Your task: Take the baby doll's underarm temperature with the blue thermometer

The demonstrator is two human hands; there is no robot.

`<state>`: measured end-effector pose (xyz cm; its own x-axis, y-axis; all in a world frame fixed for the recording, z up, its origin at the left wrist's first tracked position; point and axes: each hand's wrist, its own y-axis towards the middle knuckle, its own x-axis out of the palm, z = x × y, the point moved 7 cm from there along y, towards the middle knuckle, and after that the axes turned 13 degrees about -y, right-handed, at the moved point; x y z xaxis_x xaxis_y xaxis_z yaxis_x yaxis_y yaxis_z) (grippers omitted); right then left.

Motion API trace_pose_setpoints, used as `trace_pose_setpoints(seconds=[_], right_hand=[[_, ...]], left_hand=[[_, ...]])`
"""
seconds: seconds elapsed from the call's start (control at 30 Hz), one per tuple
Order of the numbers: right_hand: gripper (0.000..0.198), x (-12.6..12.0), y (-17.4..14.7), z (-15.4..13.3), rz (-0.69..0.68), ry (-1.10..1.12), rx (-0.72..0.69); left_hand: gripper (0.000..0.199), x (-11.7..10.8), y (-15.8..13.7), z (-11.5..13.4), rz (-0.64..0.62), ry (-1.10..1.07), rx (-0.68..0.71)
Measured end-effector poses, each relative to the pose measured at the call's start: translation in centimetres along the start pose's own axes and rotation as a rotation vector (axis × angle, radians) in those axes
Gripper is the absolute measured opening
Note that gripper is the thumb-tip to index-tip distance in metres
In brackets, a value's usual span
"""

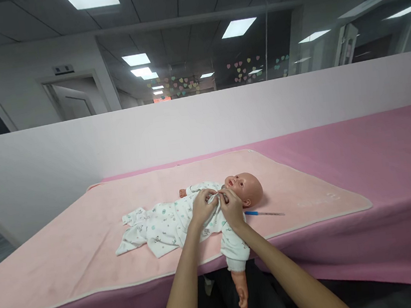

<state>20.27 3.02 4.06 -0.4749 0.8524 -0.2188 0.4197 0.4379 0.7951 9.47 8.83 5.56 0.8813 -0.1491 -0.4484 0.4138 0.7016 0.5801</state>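
So the baby doll (250, 188) lay face-up across the counter (388, 160), right in front of the person; its long axis ran side to side, with the head off to the right and the legs of the white printed outfit (165, 225) trailing left; the left hand (204, 205) was over the chest and the right hand (232, 208) sat right by the chin, so the right one was clearly nearer the head; both hands had thumb and fingers drawn together on the cloth at the neckline, nearly touching each other; fair warning, the fingertips were pretty small from this angle, so I couldn't tell if there was a fastener between them; the doll's near arm (240, 288) hung over the front edge, between the person's forearms; under it all was a peach blanket (87, 230), and a thin blue-ended stick (264, 213) lay just beside the head.
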Motion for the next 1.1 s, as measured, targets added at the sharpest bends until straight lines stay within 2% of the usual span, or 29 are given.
trace_pose_setpoints(seconds=[0.27,0.47,0.67,0.97,1.1], right_hand=[[0.020,-0.07,0.10,-0.11,-0.003,0.014,0.010],[0.019,-0.04,0.11,0.05,0.014,-0.008,0.012],[0.021,-0.08,0.12,0.09,0.004,0.004,0.027],[0.021,-0.20,0.13,-0.02,0.005,0.015,0.027],[0.021,-0.02,0.11,0.11,-0.004,-0.005,0.021]], left_hand=[[0.021,0.19,-0.01,0.40,-0.034,0.015,0.039],[0.017,0.00,-0.04,0.14,-0.003,-0.019,0.008],[0.020,0.09,0.06,0.38,-0.041,-0.044,-0.019],[0.023,0.64,-0.03,0.39,-0.067,0.158,0.011],[0.023,0.87,0.25,-0.08,-0.097,0.164,-0.017]])
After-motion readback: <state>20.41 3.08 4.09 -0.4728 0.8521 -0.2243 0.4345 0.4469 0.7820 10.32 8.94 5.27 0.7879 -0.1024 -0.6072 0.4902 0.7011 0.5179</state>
